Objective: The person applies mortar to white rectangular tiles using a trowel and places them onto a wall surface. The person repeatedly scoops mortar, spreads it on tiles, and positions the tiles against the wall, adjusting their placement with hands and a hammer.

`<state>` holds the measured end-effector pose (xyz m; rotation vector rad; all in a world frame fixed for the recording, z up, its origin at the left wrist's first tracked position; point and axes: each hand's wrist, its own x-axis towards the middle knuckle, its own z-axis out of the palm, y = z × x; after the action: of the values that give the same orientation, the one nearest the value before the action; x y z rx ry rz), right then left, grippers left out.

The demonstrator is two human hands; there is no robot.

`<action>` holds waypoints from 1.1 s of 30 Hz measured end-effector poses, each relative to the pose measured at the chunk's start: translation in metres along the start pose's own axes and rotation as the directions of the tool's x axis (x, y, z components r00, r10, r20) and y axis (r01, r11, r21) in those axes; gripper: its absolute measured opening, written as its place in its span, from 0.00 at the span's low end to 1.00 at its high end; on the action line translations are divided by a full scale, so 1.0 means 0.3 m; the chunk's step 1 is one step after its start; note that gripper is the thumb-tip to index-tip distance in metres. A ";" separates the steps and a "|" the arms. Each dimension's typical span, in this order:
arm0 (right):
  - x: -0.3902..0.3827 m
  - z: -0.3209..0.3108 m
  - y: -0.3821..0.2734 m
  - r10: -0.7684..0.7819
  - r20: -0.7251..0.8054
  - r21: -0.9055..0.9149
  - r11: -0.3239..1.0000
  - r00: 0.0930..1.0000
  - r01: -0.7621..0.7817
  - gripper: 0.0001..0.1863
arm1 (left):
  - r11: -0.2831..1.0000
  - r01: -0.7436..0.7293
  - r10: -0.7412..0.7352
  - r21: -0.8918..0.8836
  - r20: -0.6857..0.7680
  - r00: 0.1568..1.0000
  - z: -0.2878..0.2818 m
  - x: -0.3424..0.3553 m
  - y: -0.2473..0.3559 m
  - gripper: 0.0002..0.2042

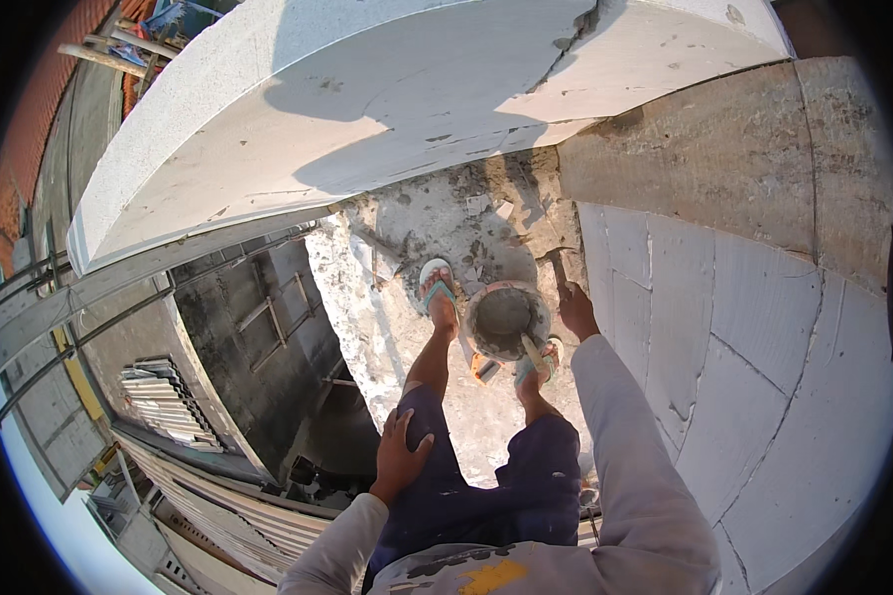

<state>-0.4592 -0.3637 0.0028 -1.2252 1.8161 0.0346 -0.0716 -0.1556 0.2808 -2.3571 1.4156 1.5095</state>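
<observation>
My left hand (402,454) rests on my left thigh, its fingers laid over the dark shorts. Ahead and to the right, my right hand (577,309) is held beside the pale block wall (680,297). Its fingers look curled, and a thin dark shape extends beyond them; I cannot tell whether that is a held tool or a shadow. Between my feet stands a round bucket (540,315) with grey wet-looking mortar (502,313) inside. A light-coloured handle (533,351) sticks out over its near right rim. On the floor close by lies an orange and dark object (484,368), partly hidden by the bucket.
A curved white block wall (387,129) with a crack crosses ahead. Grey concrete (704,149) runs above the right-hand blocks. Broken bits (478,204) litter the rough floor (367,322). Left of its edge is a drop, with stacked corrugated sheets (172,402) lower down.
</observation>
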 end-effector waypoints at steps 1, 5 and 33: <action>-0.029 0.059 0.039 -0.083 -0.139 -0.144 0.988 0.987 0.063 0.22 | 0.998 0.049 -0.048 0.035 -0.013 0.999 0.046 0.006 0.028 0.34; -0.222 0.297 0.162 -0.224 -0.076 -0.364 0.913 0.972 0.182 0.20 | 0.959 0.221 -0.215 0.178 -0.057 0.975 0.193 -0.030 0.123 0.35; -1.180 -0.924 -1.112 -0.336 -0.245 0.348 0.845 0.909 0.406 0.24 | 0.946 -0.305 0.281 -0.113 -0.187 0.941 -0.194 0.125 0.269 0.27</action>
<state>-0.3626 -0.4092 0.5525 -1.2919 1.5935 -0.6504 -0.0797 -0.2542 0.3195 -2.4979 1.8315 1.5495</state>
